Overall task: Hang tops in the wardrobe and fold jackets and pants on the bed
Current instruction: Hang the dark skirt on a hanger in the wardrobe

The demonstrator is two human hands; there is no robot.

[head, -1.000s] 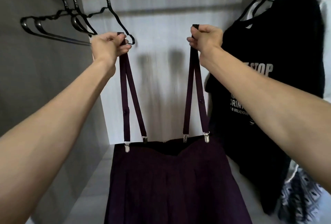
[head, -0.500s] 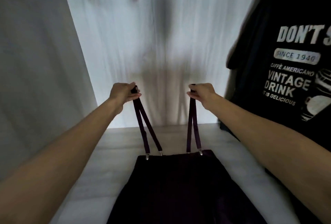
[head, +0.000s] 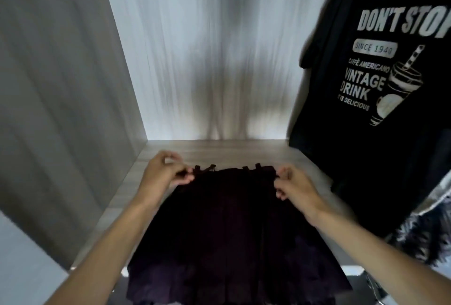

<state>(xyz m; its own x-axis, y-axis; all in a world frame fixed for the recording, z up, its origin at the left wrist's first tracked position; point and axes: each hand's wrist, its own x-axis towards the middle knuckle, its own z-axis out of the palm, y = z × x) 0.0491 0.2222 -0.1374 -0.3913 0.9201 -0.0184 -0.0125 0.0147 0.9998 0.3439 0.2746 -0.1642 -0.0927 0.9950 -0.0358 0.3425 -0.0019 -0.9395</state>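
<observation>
A dark purple suspender skirt (head: pixel 234 226) lies flat on the wardrobe's wooden floor (head: pixel 214 153), its hem hanging over the front edge. My left hand (head: pixel 166 173) pinches the left end of the waistband. At the right end, my right hand (head: pixel 292 186) pinches the waistband in the same way. The strap ends and clips (head: pixel 229 167) show as short stubs along the waistband's far edge; the rest of the straps is hidden. The whole view is motion-blurred.
A black printed T-shirt (head: pixel 380 80) hangs at the right, close to my right hand. Below it a black-and-white patterned garment (head: pixel 429 236) hangs. The wardrobe's left side wall (head: pixel 61 99) and pale back wall (head: pixel 207 48) enclose the space.
My hands have come down from the rail with the skirt's straps. The skirt now lies on the wardrobe floor, and my hands hold the waistband instead of the strap tops. The hangers have left view.
</observation>
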